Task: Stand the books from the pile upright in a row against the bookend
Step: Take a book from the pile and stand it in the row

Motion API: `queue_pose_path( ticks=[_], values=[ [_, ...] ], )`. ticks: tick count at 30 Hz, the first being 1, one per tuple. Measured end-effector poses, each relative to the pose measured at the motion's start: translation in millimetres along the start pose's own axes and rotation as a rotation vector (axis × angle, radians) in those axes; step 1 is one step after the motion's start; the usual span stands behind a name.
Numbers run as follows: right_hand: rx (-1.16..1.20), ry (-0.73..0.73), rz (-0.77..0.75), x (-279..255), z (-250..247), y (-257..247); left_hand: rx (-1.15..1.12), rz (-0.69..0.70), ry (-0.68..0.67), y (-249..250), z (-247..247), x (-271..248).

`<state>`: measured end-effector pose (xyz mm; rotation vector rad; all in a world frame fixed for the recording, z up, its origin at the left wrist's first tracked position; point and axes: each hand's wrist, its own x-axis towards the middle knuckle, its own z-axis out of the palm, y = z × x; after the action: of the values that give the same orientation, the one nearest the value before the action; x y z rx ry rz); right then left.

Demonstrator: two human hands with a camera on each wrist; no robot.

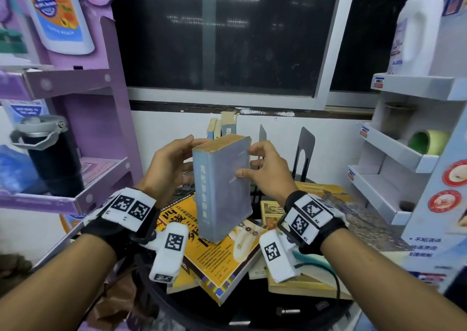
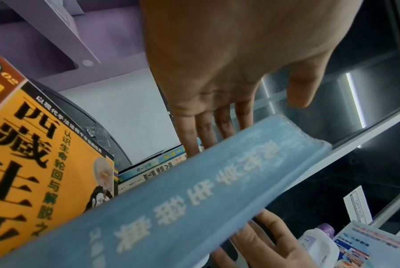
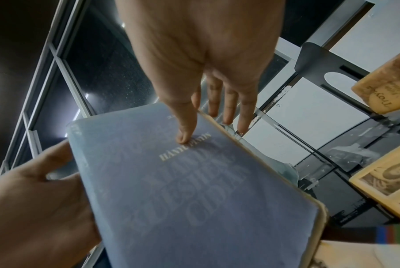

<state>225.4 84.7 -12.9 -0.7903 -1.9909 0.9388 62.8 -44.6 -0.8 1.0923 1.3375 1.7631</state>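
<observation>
A thick blue-grey book [image 1: 222, 186] is upright in the air over the pile, held between both hands. My left hand [image 1: 187, 159] grips its spine side, thumb at the top corner and fingers behind the back cover. My right hand [image 1: 249, 160] pinches the page side, thumb on the front cover. The left wrist view shows the spine of the blue book [image 2: 194, 199] under my left hand [image 2: 217, 94]. The right wrist view shows its cover [image 3: 194, 190] under my right hand [image 3: 205, 112]. Two black bookends [image 1: 305, 149] stand behind, with a few books [image 1: 222, 126] upright beyond them.
The pile lies on a round black table [image 1: 252, 313]: a yellow book [image 1: 214, 262] on top and tan books [image 1: 326, 199] to the right. A purple shelf with a black flask [image 1: 50, 154] stands left. A white shelf [image 1: 394, 151] with a tape roll stands right.
</observation>
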Motion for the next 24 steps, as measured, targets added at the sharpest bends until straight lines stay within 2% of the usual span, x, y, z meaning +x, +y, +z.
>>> queue_pose_path(
  ticks=[4, 8, 10, 15, 19, 24],
  values=[
    [-0.067, 0.018, -0.033, -1.3, 1.1, -2.0, 0.034, -0.012, -0.018, -4.1, -1.1, 4.3],
    [0.208, -0.078, 0.054, -8.8, -4.6, -7.2, -0.012, -0.077, -0.053, -6.6, -0.2, 8.1],
    [0.258, -0.122, 0.062, -10.5, -5.8, -5.7, -0.018, -0.083, -0.04, -7.5, 0.6, 10.7],
    [0.181, -0.236, 0.023, -13.7, -2.7, -10.9, 0.052, -0.083, -0.149, -8.8, 3.1, 12.3],
    [0.132, -0.247, 0.018, -13.2, -4.4, -14.0, 0.126, -0.099, -0.212, -7.9, 15.6, 12.7],
    [0.124, -0.237, 0.023, -15.4, -13.7, -14.6, 0.176, -0.058, -0.119, -11.9, 26.0, 26.0]
  ],
)
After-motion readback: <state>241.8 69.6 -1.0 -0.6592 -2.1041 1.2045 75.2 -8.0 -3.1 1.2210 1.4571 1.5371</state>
